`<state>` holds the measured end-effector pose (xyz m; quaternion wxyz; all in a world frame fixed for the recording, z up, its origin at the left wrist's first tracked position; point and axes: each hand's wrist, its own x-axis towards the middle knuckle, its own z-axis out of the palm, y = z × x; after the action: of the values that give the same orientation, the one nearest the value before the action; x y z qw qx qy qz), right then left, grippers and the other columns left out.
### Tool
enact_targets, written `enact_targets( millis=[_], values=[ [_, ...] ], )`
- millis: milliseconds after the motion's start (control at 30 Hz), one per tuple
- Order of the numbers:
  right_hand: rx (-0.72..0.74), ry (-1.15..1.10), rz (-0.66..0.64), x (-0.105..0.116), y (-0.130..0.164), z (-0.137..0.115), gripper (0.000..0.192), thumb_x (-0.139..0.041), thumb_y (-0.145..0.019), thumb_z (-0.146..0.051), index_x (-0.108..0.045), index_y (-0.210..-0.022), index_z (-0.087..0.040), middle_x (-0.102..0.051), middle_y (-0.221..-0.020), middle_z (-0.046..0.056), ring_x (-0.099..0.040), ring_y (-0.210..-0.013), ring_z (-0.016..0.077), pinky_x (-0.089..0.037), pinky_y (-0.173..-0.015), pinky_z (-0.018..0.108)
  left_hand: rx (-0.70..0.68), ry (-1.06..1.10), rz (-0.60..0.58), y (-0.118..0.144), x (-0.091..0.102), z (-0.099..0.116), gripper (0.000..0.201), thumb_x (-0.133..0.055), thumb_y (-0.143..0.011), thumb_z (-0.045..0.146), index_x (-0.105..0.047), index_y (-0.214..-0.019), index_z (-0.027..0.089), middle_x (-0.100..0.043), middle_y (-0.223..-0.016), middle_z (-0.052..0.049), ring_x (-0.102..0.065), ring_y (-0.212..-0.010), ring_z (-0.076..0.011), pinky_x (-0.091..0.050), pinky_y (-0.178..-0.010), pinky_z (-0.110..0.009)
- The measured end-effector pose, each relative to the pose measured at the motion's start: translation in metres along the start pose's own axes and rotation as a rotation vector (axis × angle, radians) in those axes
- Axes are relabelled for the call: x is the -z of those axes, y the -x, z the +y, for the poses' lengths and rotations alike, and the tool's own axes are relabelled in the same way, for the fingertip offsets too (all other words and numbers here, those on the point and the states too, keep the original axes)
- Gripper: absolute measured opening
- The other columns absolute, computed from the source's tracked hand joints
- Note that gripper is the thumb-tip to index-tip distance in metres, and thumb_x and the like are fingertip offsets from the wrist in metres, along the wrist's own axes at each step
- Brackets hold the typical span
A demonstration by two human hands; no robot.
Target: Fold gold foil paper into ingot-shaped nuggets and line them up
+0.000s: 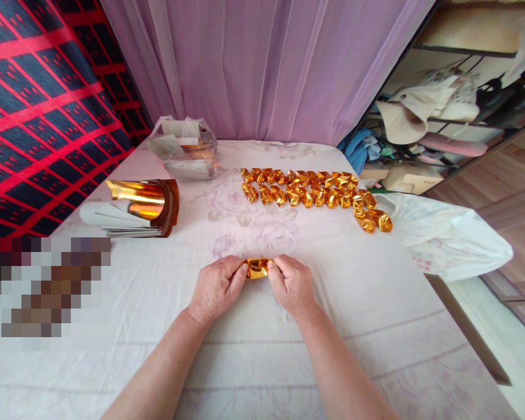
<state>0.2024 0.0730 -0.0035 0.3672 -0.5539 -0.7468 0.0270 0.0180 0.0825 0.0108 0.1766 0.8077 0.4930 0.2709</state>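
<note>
Seemingly foil sheets (188,153) inside plastic bag (168,129).

Foil piece (257,268) half-hidden (fingers)

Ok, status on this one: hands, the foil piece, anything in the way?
Left hand and right hand both pinch the foil piece over the cloth. Folded pieces lie beyond, apart. Nothing between.

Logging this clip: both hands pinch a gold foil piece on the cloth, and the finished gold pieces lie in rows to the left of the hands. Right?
Not quite. In the head view the rows lie beyond the hands and to the right. The left hand and right hand do pinch a foil piece.
</note>
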Motion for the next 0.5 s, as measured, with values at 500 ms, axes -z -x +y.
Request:
enact_targets(
  millis=[500],
  values=[
    [-0.019,-0.101,-0.010,0.0022,-0.0009,-0.0015,0.032,-0.040,-0.091,-0.020,-0.037,-0.059,-0.023,-0.049,-0.054,-0.002,-0.045,-0.053,0.0125,-0.030,-0.055,0.026,0.016,-0.034,0.000,-0.0002,-0.0027,-0.0011,0.033,-0.037,-0.097,0.032,-0.058,-0.074,0.021,-0.064,-0.067,-0.001,-0.060,-0.061,-0.0147,-0.038,-0.058,-0.024]
  ],
)
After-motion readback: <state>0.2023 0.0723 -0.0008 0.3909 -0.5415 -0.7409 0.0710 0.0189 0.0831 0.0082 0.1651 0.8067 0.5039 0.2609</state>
